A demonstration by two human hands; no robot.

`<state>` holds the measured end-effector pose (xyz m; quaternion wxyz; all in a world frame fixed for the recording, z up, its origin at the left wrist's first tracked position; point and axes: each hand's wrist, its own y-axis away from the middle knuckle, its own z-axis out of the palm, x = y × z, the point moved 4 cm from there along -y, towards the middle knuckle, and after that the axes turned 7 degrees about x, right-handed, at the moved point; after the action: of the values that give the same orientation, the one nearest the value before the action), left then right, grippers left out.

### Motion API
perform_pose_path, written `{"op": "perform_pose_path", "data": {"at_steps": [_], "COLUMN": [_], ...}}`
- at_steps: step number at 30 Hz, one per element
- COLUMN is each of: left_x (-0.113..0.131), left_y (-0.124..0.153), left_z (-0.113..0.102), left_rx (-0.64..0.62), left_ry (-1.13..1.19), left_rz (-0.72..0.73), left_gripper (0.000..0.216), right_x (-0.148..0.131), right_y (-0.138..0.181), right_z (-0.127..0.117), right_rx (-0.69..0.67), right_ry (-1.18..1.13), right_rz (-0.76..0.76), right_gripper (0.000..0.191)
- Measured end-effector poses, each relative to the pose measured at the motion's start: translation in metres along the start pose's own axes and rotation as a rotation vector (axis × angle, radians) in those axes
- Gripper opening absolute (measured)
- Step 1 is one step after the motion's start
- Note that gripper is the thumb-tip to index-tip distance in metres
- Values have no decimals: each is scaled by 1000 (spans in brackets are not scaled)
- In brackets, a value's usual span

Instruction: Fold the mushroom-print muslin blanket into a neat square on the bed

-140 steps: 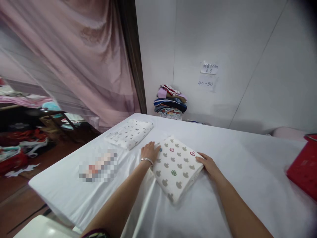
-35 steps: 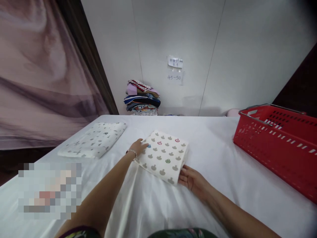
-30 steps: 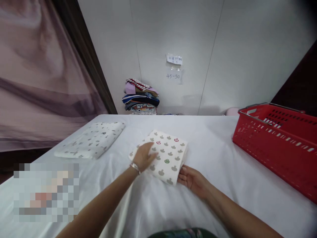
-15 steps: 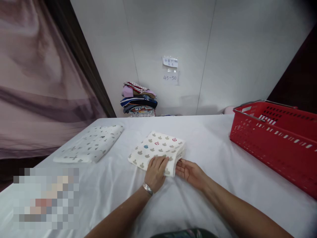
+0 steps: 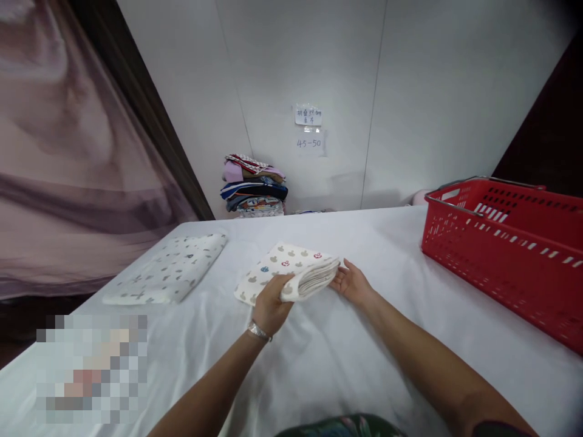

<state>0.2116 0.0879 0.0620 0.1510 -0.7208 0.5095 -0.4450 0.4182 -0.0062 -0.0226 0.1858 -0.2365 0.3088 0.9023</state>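
Head view: two folded cloths [image 5: 303, 271]; left fingers [image 5: 276, 283] grip one, half-curled right fingers [image 5: 340, 278] touch it.

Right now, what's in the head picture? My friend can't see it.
Left hand gripping a folded, patterned white cloth, right hand at its layered edge. Another folded cloth lies to the left; a red basket stands right.

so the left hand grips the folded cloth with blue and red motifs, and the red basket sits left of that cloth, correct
The side is wrong: in the head view, the red basket sits to the right of the folded cloth with blue and red motifs. The left hand does grip that cloth.
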Motion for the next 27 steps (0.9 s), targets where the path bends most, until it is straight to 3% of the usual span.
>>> {"op": "perform_pose_path", "data": {"at_steps": [3, 6, 10, 12, 17, 20, 23, 27], "left_x": [0, 1, 4, 7, 13, 0, -31, -62], "left_y": [7, 23, 50, 58, 53, 44, 38, 43], "left_z": [2, 11, 25, 26, 10, 4, 5, 10], "left_rx": [-31, -86, -266, -347, -409, -376, -290, -315], "left_ry": [-36, -133, -189, -162, -56, -127, -374, -512], "left_rz": [40, 182, 376, 396, 396, 331, 98, -144], "left_gripper": [33, 38, 53, 59, 54, 48, 45, 53], "right_x": [-3, -1, -1, -4, -7, -6, -9, -11], "right_y": [-4, -6, -11, -14, -23, -27, -26, -22], "right_z": [-1, -6, -11, -11, -14, -16, -19, -24], "right_rx": [1, -27, -14, 5, 115, 150, 209, 245], "right_ry": [20, 78, 222, 298, 400, 427, 458, 478], "right_rz": [-3, 0, -45, -105, -199, -221, -295, -381], "right_gripper": [19, 22, 28, 30, 48, 54, 57, 60]}}
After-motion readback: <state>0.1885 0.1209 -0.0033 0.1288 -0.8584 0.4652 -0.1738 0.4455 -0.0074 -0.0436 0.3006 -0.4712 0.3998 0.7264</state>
